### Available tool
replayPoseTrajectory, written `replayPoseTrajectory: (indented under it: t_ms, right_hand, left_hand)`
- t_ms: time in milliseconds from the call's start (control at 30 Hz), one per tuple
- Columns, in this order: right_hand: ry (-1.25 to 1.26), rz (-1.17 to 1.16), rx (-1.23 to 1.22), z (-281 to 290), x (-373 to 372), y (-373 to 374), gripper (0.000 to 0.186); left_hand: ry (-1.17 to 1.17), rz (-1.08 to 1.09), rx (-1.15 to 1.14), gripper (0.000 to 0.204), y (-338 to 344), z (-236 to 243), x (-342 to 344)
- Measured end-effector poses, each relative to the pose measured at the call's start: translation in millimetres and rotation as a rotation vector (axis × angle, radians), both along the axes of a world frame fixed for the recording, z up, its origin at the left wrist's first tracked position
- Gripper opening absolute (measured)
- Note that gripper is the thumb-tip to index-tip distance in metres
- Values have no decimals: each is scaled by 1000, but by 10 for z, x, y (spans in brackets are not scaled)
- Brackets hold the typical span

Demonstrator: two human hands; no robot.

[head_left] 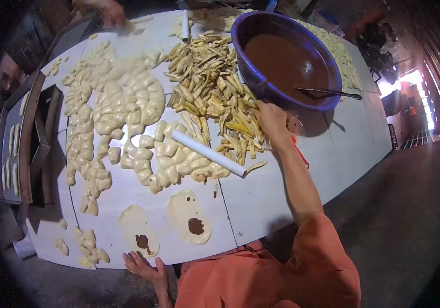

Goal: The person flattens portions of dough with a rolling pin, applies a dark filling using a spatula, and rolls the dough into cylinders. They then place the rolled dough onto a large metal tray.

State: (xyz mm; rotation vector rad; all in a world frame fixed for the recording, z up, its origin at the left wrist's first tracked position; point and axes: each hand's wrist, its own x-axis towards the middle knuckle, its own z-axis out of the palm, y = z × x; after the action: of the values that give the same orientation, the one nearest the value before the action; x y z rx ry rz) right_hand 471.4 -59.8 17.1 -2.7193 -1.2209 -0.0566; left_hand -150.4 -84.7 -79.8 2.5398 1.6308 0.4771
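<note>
My left hand (145, 268) lies at the table's near edge, fingers spread, beside a flattened oval of dough (132, 220) with a brown smear (142, 241). A second flattened dough oval (184, 205) sits to its right, bearing a brown patch (196, 226). My right hand (273, 122) reaches to the right side of a heap of yellowish cut strips (215, 87), which look like banana. Its fingertips are at the strips, partly hidden, so any hold is unclear. A white rod (207, 152) lies across the dough pieces and the heap's near end.
Behind my right hand stands a purple basin (251, 77) of brown paste, with a dark-handled utensil (328, 93) in it. Many dough lumps (127, 102) cover the table's left half. Trays with pale strips (14, 138) stand at left. Another person's hand (107, 13) is at the far edge.
</note>
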Motion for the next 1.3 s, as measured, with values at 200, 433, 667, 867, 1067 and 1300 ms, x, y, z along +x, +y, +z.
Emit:
replayPoseTrajectory:
  t_ms: [200,433,667,867,1067,1300]
  right_hand:
    - [382,-90,155,258,-59,-34,40]
    - [680,-144,290,267,-236,-325,42]
    - [954,78,309,587,-1439,-267,33]
    - [1121,300,4,499,-2790,-220,27]
    - [888,719,75,259,-3799,-69,24]
    - [763,682,25,133,-4159,-31,23]
  left_hand:
    - [-131,42,-56,83,-59,-13,28]
    - [-118,9,-27,83,-62,-38,-32]
    - [-236,-26,-34,86,42,60,91]
    - [-323,-47,-48,89,64,189,191]
    - [-327,-116,-125,69,376,563,104]
    - [-263,-272,-171,33,750,582,-5]
